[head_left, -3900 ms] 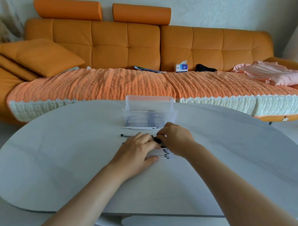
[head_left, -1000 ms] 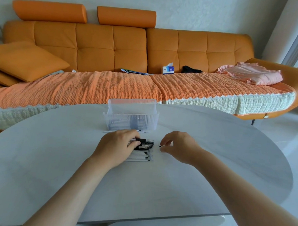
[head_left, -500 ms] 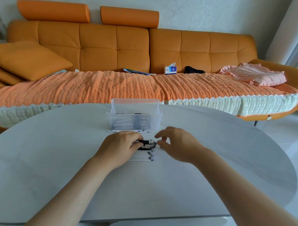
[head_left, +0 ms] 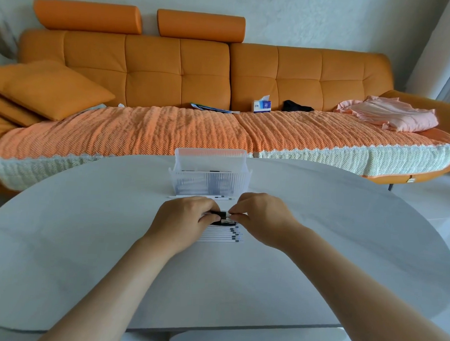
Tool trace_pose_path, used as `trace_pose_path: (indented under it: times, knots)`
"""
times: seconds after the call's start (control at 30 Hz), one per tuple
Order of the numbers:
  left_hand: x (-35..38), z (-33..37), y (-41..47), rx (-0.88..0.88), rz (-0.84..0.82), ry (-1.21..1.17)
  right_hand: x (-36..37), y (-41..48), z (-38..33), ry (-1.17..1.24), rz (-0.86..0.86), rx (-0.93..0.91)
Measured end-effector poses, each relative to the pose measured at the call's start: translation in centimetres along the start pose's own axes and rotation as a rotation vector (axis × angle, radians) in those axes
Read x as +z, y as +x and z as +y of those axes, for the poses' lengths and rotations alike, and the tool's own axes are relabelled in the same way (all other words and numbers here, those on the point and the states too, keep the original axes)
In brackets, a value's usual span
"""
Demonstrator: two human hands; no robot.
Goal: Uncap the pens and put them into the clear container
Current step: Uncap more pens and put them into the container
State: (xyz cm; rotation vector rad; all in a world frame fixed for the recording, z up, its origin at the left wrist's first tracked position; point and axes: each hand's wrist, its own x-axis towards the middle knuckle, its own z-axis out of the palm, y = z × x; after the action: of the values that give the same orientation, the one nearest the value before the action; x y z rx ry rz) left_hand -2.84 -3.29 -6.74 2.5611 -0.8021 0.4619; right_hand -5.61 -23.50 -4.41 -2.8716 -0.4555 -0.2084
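A row of white pens (head_left: 220,234) with dark tips lies on the white table (head_left: 86,241), just below both hands. My left hand (head_left: 183,220) grips a pen by its barrel, and my right hand (head_left: 260,218) pinches the other end of that same pen (head_left: 223,214), where its black part shows between the fingertips. The clear ribbed container (head_left: 209,181) stands just beyond the hands with several pens lying inside. One loose pen (head_left: 225,197) lies along the container's front.
An orange sofa (head_left: 197,73) with a knitted throw runs behind the table. On it lie cushions (head_left: 49,88), a tissue box (head_left: 262,105), papers and folded pink cloth (head_left: 391,115). The table's rounded near edge is close to my body.
My right hand, which held something small off to the right a second ago, has come back left and now pinches the pen my left hand holds. The camera view shifted slightly.
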Motion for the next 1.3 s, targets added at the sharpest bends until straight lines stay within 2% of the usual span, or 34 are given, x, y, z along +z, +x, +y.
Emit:
trace_pose_path:
  times: [0.27, 0.53, 0.77, 0.97, 1.3]
  knots:
    - [-0.09, 0.01, 0.01, 0.01, -0.032, 0.022, 0.1, 0.2, -0.37, 0.042, 0.047, 0.059]
    - [-0.18, 0.04, 0.01, 0.002, -0.058, 0.046, -0.07, 0.2, -0.35, 0.062, -0.077, 0.035]
    - [-0.18, 0.6, 0.08, 0.003, -0.113, 0.05, 0.18, 0.19, -0.33, 0.073, 0.021, 0.086]
    - [-0.37, 0.43, 0.2, -0.031, -0.152, 0.044, 0.01, 0.07, -0.02, 0.11, -0.1, 0.037]
    - [-0.5, 0.35, 0.44, -0.095, -0.23, -0.005, -0.07, 0.11, 0.09, 0.058, 0.078, 0.058]
